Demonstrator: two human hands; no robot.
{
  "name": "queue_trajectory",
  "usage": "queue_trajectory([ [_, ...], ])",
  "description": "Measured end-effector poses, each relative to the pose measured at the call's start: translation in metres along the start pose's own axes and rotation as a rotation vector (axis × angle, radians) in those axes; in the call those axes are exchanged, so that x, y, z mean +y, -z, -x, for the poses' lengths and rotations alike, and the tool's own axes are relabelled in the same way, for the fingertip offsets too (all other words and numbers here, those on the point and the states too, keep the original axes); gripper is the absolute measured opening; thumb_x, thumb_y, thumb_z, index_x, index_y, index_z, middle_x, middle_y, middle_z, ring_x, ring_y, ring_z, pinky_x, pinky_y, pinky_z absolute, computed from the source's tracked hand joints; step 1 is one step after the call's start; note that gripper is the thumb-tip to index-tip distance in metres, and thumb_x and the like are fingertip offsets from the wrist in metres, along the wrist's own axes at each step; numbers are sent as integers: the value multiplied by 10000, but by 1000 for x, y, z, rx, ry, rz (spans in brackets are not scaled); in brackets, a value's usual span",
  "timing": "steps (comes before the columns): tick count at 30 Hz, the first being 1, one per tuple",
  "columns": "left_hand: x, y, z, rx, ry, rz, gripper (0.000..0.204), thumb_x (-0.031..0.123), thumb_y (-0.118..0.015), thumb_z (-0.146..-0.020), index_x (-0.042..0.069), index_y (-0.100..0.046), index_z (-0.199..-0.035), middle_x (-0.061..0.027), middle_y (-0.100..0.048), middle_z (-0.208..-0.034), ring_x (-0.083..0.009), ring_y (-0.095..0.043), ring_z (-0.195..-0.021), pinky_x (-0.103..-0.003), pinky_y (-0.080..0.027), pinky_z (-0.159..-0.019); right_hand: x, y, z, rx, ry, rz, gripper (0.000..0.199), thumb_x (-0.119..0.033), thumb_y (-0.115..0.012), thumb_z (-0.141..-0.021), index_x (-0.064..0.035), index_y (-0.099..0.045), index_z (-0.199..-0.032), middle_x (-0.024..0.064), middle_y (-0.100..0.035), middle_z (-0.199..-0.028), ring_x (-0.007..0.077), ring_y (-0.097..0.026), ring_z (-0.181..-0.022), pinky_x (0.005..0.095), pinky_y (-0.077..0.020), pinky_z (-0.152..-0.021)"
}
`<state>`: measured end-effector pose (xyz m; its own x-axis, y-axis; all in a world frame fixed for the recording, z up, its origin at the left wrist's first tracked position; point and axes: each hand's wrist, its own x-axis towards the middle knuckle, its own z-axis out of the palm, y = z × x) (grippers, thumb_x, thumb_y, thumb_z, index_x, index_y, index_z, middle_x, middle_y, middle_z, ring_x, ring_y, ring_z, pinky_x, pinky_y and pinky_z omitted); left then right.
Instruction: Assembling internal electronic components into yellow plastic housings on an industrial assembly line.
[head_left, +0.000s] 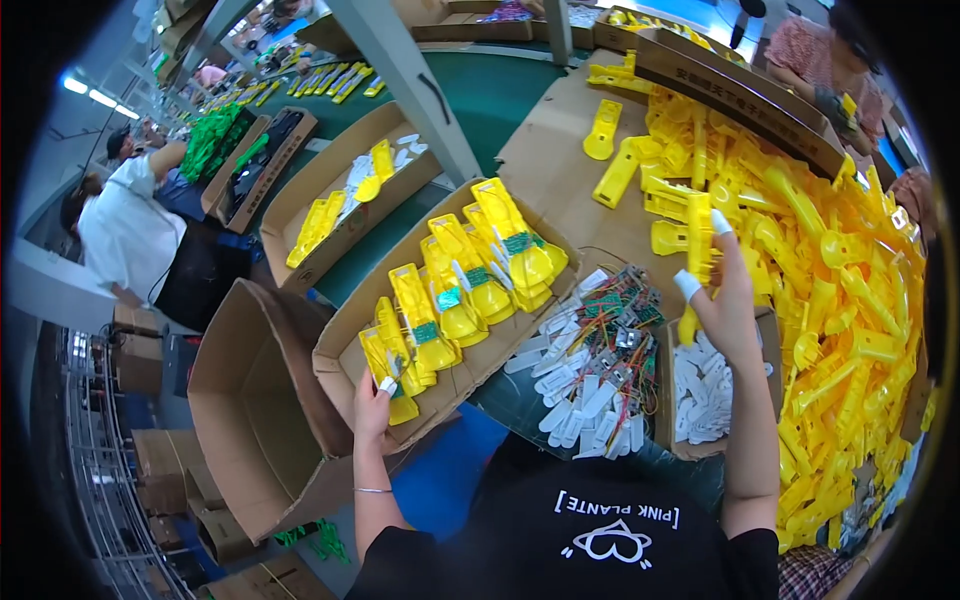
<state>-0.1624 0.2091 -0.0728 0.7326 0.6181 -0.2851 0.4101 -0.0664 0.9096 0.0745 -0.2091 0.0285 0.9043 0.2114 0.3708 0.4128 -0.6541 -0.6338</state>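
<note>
My left hand [373, 405] rests on the near end of a flat cardboard tray [345, 345], its taped fingertips on a yellow plastic shell with a green circuit board [392, 378]. Several more such shells lie in rows in that tray. My right hand [722, 300], fingertips wrapped in white tape, is raised and holds a long yellow plastic shell [697, 255] upright. A big heap of yellow shells [830, 300] lies just to the right of it.
White plastic parts and small wired circuit boards [600, 360] lie between my hands, with a small box of white pieces [700, 395]. An open cardboard box [255, 420] stands at the left. Other trays [340, 205] and seated people are farther along the green bench.
</note>
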Motion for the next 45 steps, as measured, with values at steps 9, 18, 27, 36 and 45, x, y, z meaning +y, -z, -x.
queue_trajectory([
  [9,148,-134,66,-209,-875,-252,348,12,-467,-758,-16,-489,-1103,-117,-514,-1068,-225,-528,-966,-330,-397,-886,-17,-1,39,-482,-422,-1496,585,-227,-623,-810,-21,-333,-1274,153,-477,-1215,252,-521,-1070,387,-414,-934],
  [18,103,-245,82,-803,-428,-41,573,125,-693,-700,10,-393,-1175,-88,-558,-932,-178,-559,-834,-299,-450,-744,-18,8,84,-123,-44,-322,401,-103,-695,-671,-55,-561,-1046,147,-546,-1088,309,-541,-987,347,-429,-852],
  [27,127,-246,71,-578,-682,-327,808,198,-753,-655,-12,-286,-1280,-209,-550,-1025,-345,-571,-907,-372,-461,-766,69,-1,96,-360,116,250,220,20,-526,-617,-54,-612,-805,105,-564,-897,282,-541,-863,366,-468,-721],
  [36,138,-240,67,-767,-588,-146,717,185,-740,-676,11,-341,-1247,-131,-548,-1013,-217,-563,-899,-322,-450,-776,75,17,98,-261,-28,-109,196,52,-595,-632,-18,-602,-815,111,-556,-710,270,-554,-702,330,-456,-617],
  [45,136,-245,74,-1084,37,416,650,298,-658,-775,38,-338,-1277,-13,-490,-945,-103,-480,-825,-235,-409,-722,-12,33,86,-64,441,-39,177,53,-567,-644,-16,-575,-807,89,-521,-734,240,-531,-620,305,-439,-534],
])
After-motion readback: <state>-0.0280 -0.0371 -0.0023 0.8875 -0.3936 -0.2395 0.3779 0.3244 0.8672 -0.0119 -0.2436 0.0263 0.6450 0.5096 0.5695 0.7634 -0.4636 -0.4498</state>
